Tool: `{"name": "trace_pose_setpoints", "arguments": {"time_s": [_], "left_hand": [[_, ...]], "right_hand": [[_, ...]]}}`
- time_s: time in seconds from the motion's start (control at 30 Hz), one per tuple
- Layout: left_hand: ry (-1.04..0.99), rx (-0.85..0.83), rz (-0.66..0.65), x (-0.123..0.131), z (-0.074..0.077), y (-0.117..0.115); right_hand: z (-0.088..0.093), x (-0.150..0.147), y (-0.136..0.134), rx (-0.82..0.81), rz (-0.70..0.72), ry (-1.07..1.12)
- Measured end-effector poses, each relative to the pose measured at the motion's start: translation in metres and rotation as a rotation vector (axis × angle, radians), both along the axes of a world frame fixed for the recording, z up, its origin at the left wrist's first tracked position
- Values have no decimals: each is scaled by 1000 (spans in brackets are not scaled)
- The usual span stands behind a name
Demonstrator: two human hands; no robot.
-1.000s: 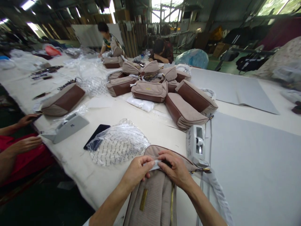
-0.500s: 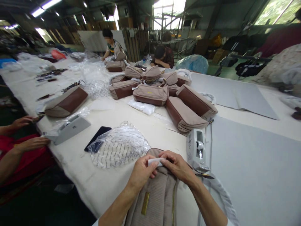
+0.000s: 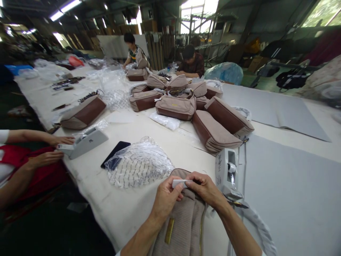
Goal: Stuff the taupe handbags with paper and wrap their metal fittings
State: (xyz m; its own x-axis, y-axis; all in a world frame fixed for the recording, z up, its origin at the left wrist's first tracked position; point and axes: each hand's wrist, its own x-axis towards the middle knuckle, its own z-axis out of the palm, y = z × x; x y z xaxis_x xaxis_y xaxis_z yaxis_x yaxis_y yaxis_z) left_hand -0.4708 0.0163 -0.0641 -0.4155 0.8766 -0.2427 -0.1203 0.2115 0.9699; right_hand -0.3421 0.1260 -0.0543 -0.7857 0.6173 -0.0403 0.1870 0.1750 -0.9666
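Observation:
My left hand [image 3: 168,197] and my right hand [image 3: 204,187] meet at the upper end of a beige ribbed fabric bag [image 3: 183,213]. Between the thumbs and fingers of both hands is a small white strip [image 3: 178,182], folded or rolled, like paper or thin foam. The bag lies on the table under my hands, with a gold plate [image 3: 169,231] on its front and a gold zipper [image 3: 201,231] along its right side. My fingers hide part of the strip and of the bag's top edge.
A tape dispenser [image 3: 225,170] stands right of my hands, with scissors [image 3: 239,204] by it. Left lie a printed clear plastic bag [image 3: 141,163] and a dark phone [image 3: 113,154]. Finished-looking bags [image 3: 176,106] are heaped beyond. A co-worker's hands [image 3: 46,156] touch another dispenser [image 3: 89,142].
The whole view has shifted slightly, moving the scene right. Both my hands keep hold of the white strip. At the left, the co-worker's far hand has come to the tape dispenser.

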Motion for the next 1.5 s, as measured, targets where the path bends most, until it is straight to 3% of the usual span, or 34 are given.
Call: {"name": "trace_pose_setpoints", "arguments": {"time_s": [0.23, 0.4, 0.53, 0.73, 0.93, 1.1, 1.23, 1.33, 1.5], "left_hand": [[72, 27, 47, 6, -8, 0], [256, 128, 28, 7, -14, -8], [376, 204, 33, 5, -16, -11], [448, 272, 20, 5, -14, -12], [356, 240, 12, 5, -12, -12], [215, 134, -15, 3, -10, -11], [213, 83, -27, 1, -9, -9], [224, 31, -25, 0, -8, -6], [93, 0, 20, 0, -5, -1]], "right_hand": [[-4, 3, -5, 66, 22, 14], [17, 8, 7, -10, 155, -58], [32, -2, 14, 84, 207, -161], [23, -10, 15, 126, 348, -154], [14, -4, 7, 228, 306, -202], [15, -5, -5, 407, 300, -286], [18, -6, -8, 464, 303, -296], [20, -4, -8, 404, 272, -271], [19, 1, -8, 211, 90, -265]]}}
